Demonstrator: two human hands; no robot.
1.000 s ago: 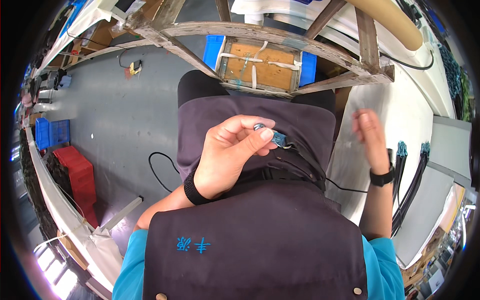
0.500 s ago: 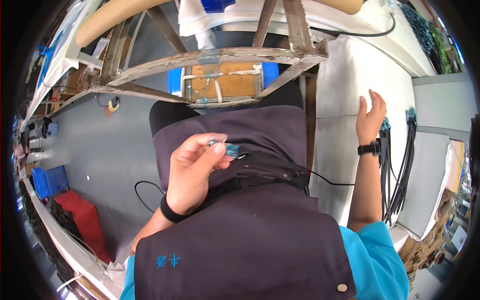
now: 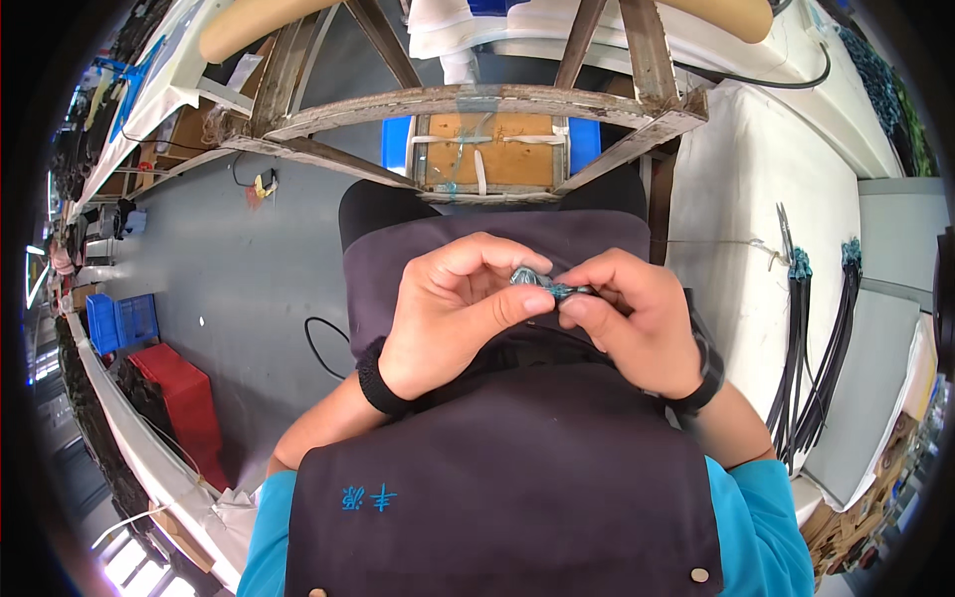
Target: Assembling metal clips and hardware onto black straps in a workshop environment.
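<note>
At the centre of the frame we see both hands brought together over the lap, above a dark apron [image 3: 497, 497]. The left hand [image 3: 448, 318] has its grip pressed together on a small blue-grey part [image 3: 542, 284], thumb tip meeting the curled forefinger over its left end. The right hand [image 3: 632, 318] pinches the same part from the other side, fingertips closed on its right end. The part sits between the two grips, mostly hidden by the fingers, so we cannot tell its exact shape.

To the right of the frame lies a white tabletop [image 3: 756, 199], with bundles of black cables [image 3: 806, 338] ending in blue-green tips hanging along its edge. At the top middle stands a wooden frame [image 3: 477, 99] with a brown box [image 3: 492, 149] under it. At the lower left are a red crate [image 3: 184, 398] and a blue crate [image 3: 119, 318] on the grey floor [image 3: 229, 259].

What we judge could go wrong: the part is tiny and held only by fingertips, off the tabletop. If one grip loosens or twists too hard, it could slip, drop onto the apron or roll to the floor. With the fingers covering it, a misaligned fit would also be hard to notice.
</note>
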